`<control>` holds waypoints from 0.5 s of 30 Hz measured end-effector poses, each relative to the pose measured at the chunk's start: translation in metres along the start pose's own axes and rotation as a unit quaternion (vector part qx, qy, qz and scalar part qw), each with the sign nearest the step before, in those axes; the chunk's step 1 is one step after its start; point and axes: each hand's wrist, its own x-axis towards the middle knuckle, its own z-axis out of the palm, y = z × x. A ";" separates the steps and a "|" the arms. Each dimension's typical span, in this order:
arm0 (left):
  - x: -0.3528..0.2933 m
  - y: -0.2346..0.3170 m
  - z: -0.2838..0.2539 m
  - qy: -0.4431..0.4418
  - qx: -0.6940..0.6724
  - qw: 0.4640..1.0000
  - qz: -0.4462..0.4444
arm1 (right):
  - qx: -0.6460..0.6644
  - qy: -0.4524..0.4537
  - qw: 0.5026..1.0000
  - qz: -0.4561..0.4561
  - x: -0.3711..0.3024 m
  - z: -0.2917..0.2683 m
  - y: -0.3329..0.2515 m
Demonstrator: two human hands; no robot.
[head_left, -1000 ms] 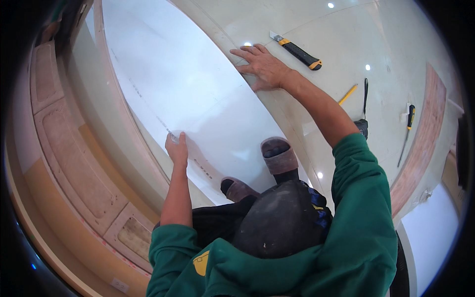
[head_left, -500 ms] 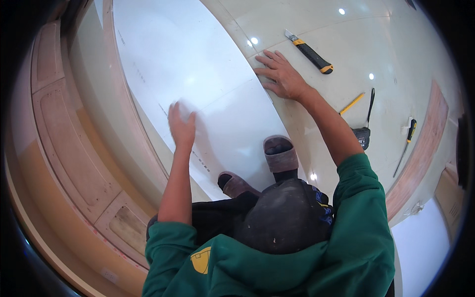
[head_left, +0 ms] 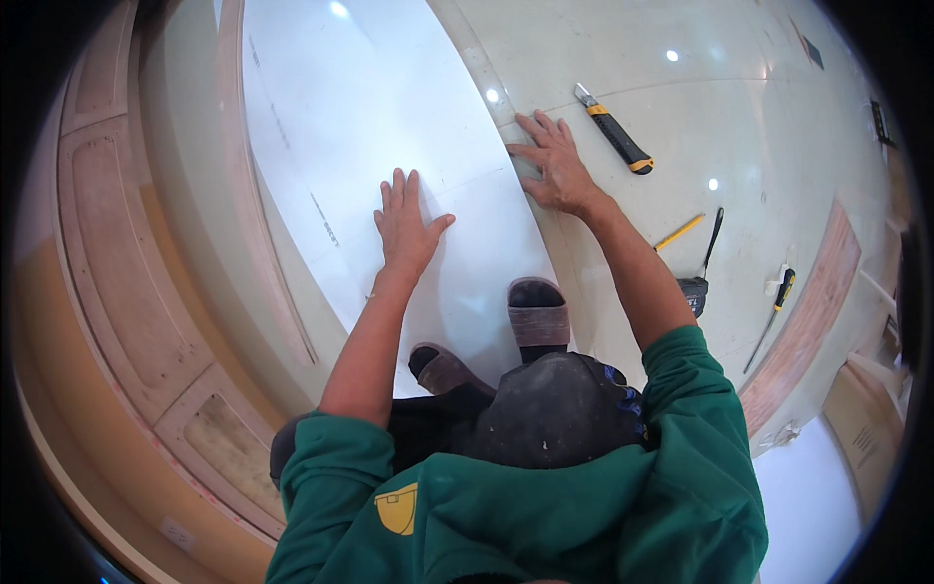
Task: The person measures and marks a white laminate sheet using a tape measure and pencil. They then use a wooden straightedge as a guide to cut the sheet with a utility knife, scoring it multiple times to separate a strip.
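A long white sheet (head_left: pixel 389 107) lies on the tiled floor, with a faint line across it and small printed marks near its left side. My left hand (head_left: pixel 407 229) rests flat on the sheet, fingers spread and holding nothing. At the sheet's right edge is my right hand (head_left: pixel 555 165), its fingers apart and the fingertips at the edge. Just right of that hand lies a black and yellow utility knife (head_left: pixel 620 136) with its blade out. My slippered feet (head_left: pixel 538 316) stand on the near part of the sheet.
Right of my right forearm lie a yellow pencil (head_left: pixel 679 232), a black tape measure (head_left: pixel 693 292) and a screwdriver (head_left: pixel 778 304). A wooden board (head_left: pixel 812 316) lies farther right. Wooden panelled doors (head_left: pixel 117 253) and a narrow wooden strip (head_left: pixel 255 214) run along the left.
My left hand has moved right across the sheet and now lies flat with fingers spread. My right hand stays at the right edge. The view has shifted slightly.
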 end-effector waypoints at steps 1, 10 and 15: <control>0.001 0.000 -0.002 -0.003 0.009 1.000 -0.003 | 0.004 -0.002 1.000 0.000 0.003 -0.002 -0.002; 0.003 0.006 -0.004 -0.019 0.047 0.999 -0.010 | 0.041 -0.003 0.999 0.026 0.011 -0.003 0.003; 0.001 -0.002 -0.002 -0.015 0.044 0.999 -0.015 | -0.039 0.055 0.997 0.022 0.013 0.006 -0.041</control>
